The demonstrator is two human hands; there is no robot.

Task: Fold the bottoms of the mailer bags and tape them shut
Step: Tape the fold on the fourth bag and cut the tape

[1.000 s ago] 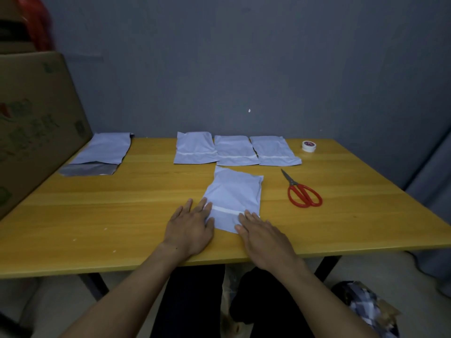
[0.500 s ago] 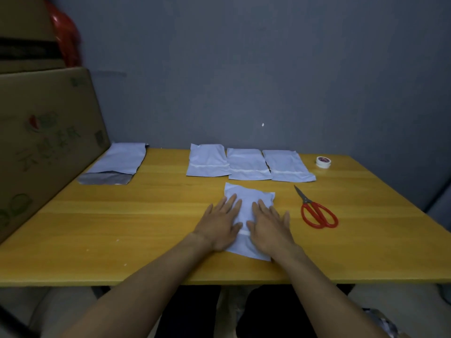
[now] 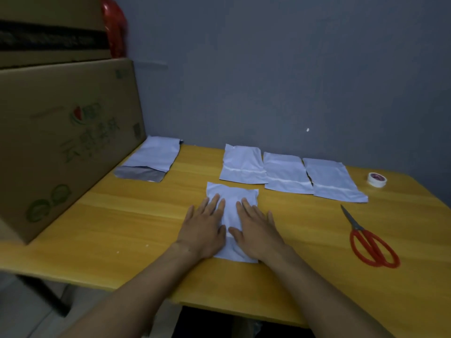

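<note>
1. A cardboard box [image 3: 61, 142] stands along the left edge of the table [image 3: 122, 228].
2. An unsealed mailer bag [image 3: 152, 157] lies flat near the far left corner, just beside the box, its grey flap open toward the near side.
3. The left hand [image 3: 203, 230] lies palm down with its fingers straight and slightly spread, pressing on the left part of the centre mailer bag [image 3: 231, 208].
4. That bag lies mid-table, between the near and far edges, with a white strip across it between the thumbs.
5. The right hand [image 3: 256, 230] presses its right part, fingers likewise straight, gripping nothing.
6. A row of three mailer bags [image 3: 285, 174] lies side by side along the far edge, each crossed by a white strip.
7. Red-handled scissors [image 3: 371, 242] lie closed near the right edge.
8. A tape roll [image 3: 377, 179] sits near the far right corner.
</note>
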